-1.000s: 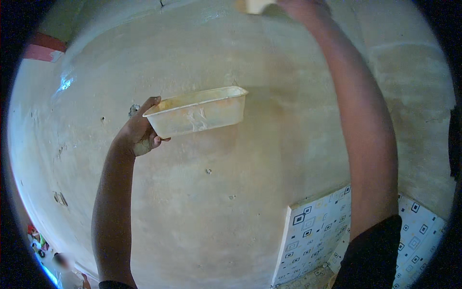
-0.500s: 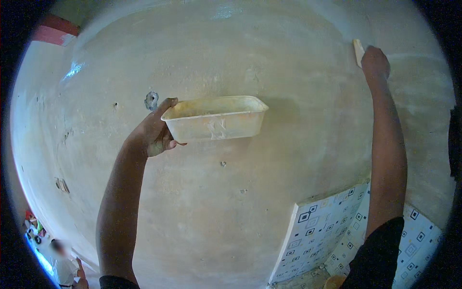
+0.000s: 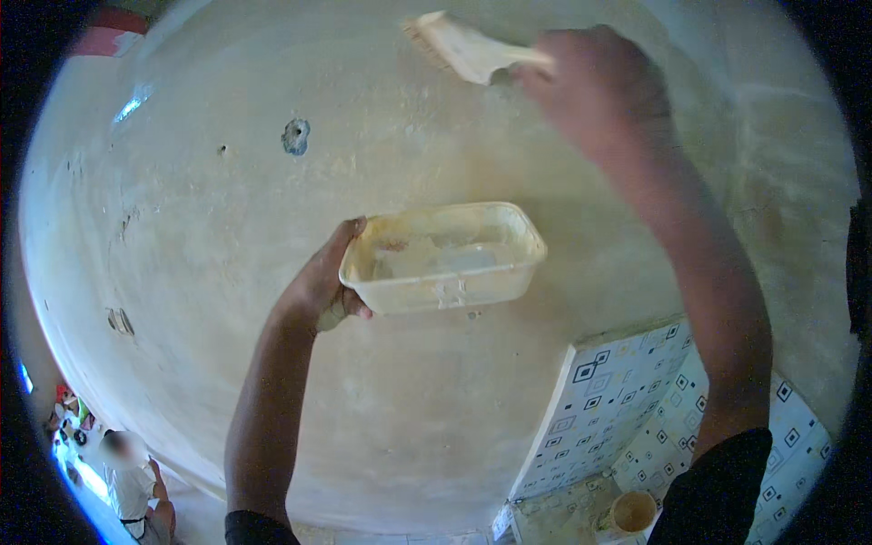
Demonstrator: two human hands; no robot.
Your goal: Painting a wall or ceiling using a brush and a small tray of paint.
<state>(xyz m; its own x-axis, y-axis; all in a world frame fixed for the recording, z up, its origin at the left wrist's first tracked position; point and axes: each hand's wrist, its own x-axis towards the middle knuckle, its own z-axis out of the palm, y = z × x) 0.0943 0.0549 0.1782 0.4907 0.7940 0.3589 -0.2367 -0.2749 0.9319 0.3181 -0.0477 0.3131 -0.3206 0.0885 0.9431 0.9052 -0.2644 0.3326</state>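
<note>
My left hand (image 3: 331, 283) grips the left end of a cream plastic tub (image 3: 445, 292), thumb over its rim. Inside the tub, smeared walls show and some pale liquid lies at the bottom. My right hand (image 3: 604, 95), blurred by motion, is closed round the thin handle of a wide flat paintbrush (image 3: 463, 50), whose bristles point left. Brush and hand are above the tub, in front of a beige plastered wall (image 3: 409, 391). Whether the bristles touch the wall I cannot tell.
A patterned tile partition (image 3: 590, 400) juts out at lower right, with a round container (image 3: 633, 511) on a ledge beside it. The wall has a rough hole (image 3: 295, 136) and a small box-like recess (image 3: 120, 322). Another person (image 3: 132, 486) is at far lower left.
My right hand has swung left and nearer with the brush, from the far right of the wall to above the tub. The tub sits lower in view and shows more of its inside.
</note>
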